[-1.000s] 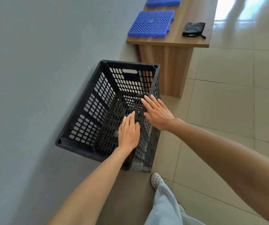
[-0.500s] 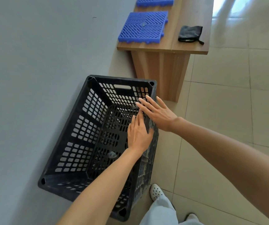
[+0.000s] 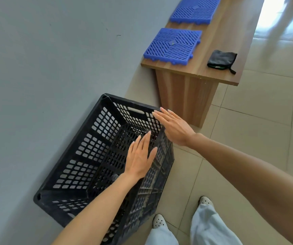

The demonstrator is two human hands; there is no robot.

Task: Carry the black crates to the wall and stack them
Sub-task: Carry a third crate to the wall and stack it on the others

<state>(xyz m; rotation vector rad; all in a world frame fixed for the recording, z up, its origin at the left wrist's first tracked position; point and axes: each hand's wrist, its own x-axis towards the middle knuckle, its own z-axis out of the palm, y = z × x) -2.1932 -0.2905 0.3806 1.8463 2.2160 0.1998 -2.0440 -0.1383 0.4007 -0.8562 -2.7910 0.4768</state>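
Note:
A black perforated crate (image 3: pixel 82 156) stands on the floor against the grey wall (image 3: pixel 45 76), its open top facing up. Whether another crate sits under it I cannot tell. My left hand (image 3: pixel 140 156) hovers flat over the crate's right rim, fingers straight and together, holding nothing. My right hand (image 3: pixel 174 126) is flat above the crate's far right corner, fingers stretched out, also holding nothing. Neither hand grips the crate.
A wooden bench (image 3: pixel 195 73) stands just beyond the crate along the wall, carrying two blue grid tiles (image 3: pixel 174 45) and a small black pouch (image 3: pixel 221 61). The tiled floor (image 3: pixel 248 138) spreads to the right. My feet in white shoes (image 3: pixel 159 221) are beside the crate's near corner.
Both hands have slid toward the crate's far right side, staying flat. The view has shifted, so the crate now appears lower and closer and the bench farther right.

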